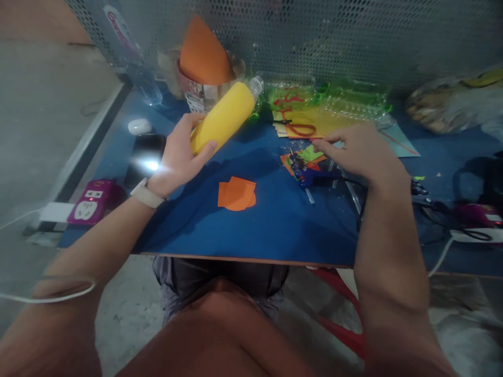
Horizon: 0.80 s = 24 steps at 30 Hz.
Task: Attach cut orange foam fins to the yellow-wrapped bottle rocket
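My left hand (181, 152) is wrapped round a plastic bottle (227, 116) covered in yellow paper, held tilted above the table with its clear neck to the upper right. My right hand (359, 149) has thumb and forefinger pinched together over small paper scraps (313, 153); a speck of red shows at the fingertips, too small to name. Just below lies a dark blue glue gun (312, 177) beside clear glue sticks (352, 195). Orange-handled scissors (302, 129) rest on yellow paper sheets (330, 121) behind. Overlapping orange paper pieces (237, 192) lie in front, between my hands.
A phone (142, 159) with its light on and a purple power socket (92, 201) are at left. Clear bottle (144, 86), tub (192, 97) with orange paper, and green plastic bottles (353, 99) line the back. Black cables (440, 209) run along the right.
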Each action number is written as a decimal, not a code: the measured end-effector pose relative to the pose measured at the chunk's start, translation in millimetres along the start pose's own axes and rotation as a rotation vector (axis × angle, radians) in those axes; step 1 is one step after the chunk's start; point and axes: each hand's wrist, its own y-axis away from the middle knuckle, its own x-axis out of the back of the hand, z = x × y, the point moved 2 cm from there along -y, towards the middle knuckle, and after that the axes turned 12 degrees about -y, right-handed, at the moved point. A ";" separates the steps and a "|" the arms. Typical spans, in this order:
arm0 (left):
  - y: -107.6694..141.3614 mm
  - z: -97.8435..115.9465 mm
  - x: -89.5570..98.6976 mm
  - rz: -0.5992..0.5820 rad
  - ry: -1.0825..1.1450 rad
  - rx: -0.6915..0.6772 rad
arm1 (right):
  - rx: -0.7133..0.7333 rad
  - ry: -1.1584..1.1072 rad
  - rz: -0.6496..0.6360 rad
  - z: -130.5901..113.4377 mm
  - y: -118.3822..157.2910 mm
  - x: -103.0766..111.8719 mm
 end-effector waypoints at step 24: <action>-1.3 9.9 -1.3 -0.022 -0.012 -0.032 | 0.187 -0.197 0.084 -3.4 -0.4 -8.2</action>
